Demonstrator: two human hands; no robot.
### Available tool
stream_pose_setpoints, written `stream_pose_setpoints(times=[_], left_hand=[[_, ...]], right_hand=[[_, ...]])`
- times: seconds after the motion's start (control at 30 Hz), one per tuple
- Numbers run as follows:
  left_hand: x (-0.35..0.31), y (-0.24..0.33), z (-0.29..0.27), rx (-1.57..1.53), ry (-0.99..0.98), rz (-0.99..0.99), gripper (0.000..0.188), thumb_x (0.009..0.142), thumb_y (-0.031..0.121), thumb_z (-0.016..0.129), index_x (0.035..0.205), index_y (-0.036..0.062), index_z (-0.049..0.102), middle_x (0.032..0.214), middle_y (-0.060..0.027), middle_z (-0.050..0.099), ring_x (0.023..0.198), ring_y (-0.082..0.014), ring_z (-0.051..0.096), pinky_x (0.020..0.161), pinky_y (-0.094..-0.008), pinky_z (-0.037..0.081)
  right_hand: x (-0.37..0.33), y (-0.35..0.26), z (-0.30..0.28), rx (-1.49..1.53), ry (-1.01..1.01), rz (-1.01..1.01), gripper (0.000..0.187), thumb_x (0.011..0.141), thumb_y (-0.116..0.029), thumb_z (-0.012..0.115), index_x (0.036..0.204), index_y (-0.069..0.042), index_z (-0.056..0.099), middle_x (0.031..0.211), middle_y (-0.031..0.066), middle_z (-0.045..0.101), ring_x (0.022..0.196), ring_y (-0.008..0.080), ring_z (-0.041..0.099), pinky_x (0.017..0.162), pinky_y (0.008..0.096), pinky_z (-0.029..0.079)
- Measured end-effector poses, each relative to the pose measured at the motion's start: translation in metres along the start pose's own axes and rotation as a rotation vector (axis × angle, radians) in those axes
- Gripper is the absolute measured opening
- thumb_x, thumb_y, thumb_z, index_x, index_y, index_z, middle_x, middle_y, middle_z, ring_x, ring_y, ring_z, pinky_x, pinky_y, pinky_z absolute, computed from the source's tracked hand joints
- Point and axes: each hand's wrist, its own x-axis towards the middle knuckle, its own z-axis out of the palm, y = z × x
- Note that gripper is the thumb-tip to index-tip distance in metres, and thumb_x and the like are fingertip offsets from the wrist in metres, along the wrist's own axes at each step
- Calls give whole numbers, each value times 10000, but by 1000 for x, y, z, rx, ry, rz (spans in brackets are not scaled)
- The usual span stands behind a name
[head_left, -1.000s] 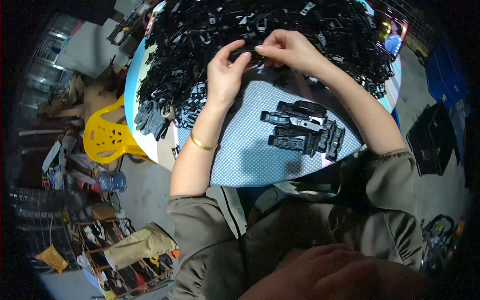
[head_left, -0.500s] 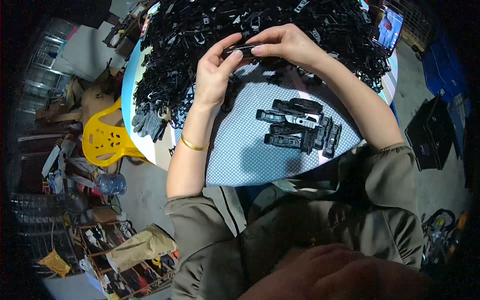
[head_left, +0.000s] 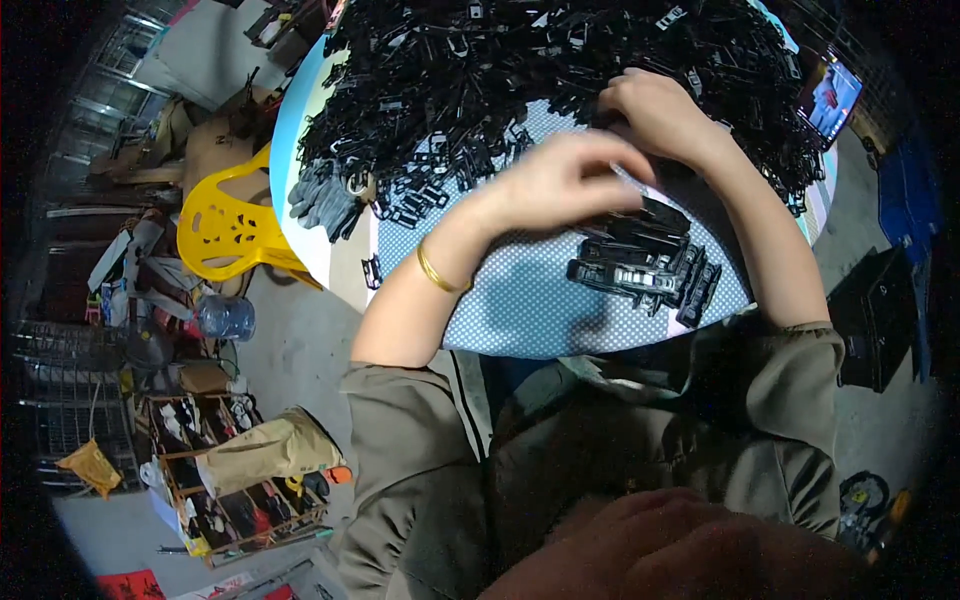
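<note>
My left hand (head_left: 565,185), with a gold bangle at the wrist, is smeared by motion over a small stack of black plastic clip-like parts (head_left: 640,278). Its thumb and fingers stand apart, and I see nothing gripped between them. At the near edge of a big heap of similar black parts (head_left: 450,75), my right hand (head_left: 655,108) is bent downward. The back of that hand hides its fingertips and anything they may hold. Both hands are above a table with a white-dotted blue-grey cover (head_left: 520,310).
Grey gloves (head_left: 325,197) lie at the table's left edge beside loose black parts (head_left: 415,200). A lit phone (head_left: 832,100) stands at the far right. Left of the table are a yellow plastic chair (head_left: 215,235) and a clear water jug (head_left: 226,317). A black case (head_left: 870,330) is at right.
My hands were together on a black part; now they are apart. The left has come right and nearer, over the small stack; the right has moved to the heap. The view has shifted slightly.
</note>
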Motion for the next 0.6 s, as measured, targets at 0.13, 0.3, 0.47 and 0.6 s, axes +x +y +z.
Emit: stream_pose_setpoints(times=[0.13, 0.3, 0.47, 0.6], left_hand=[[4, -49, -44, 778, 599, -12, 226, 710, 122, 640, 913, 23, 625, 940, -132, 599, 771, -263, 586, 685, -305, 475], [7, -72, -55, 1089, 550, -76, 305, 680, 102, 649, 976, 53, 595, 983, -109, 568, 913, -302, 509, 789, -365, 431], [9, -64, -52, 1150, 608, -47, 252, 646, 114, 683, 878, 46, 610, 866, -124, 544, 836, -301, 508, 725, -385, 425], [13, -43, -49, 844, 813, 38, 234, 672, 116, 687, 838, 12, 558, 799, -113, 528, 707, -256, 526, 620, -330, 438]], right_hand=[[3, -7, -1, 22, 70, -38, 171, 644, -118, 657, 781, -34, 597, 780, 110, 593, 806, 279, 559, 706, 361, 461], [3, 1, 0, 144, 229, -44, 153, 682, -111, 651, 758, -14, 559, 734, 105, 570, 756, 274, 554, 657, 347, 457], [8, -3, -3, 231, 368, 16, 173, 724, -148, 644, 828, -35, 564, 775, 116, 592, 745, 268, 582, 656, 345, 464], [9, -8, -8, 512, 367, 108, 314, 784, -110, 598, 1094, -85, 549, 943, 106, 620, 869, 193, 602, 765, 307, 483]])
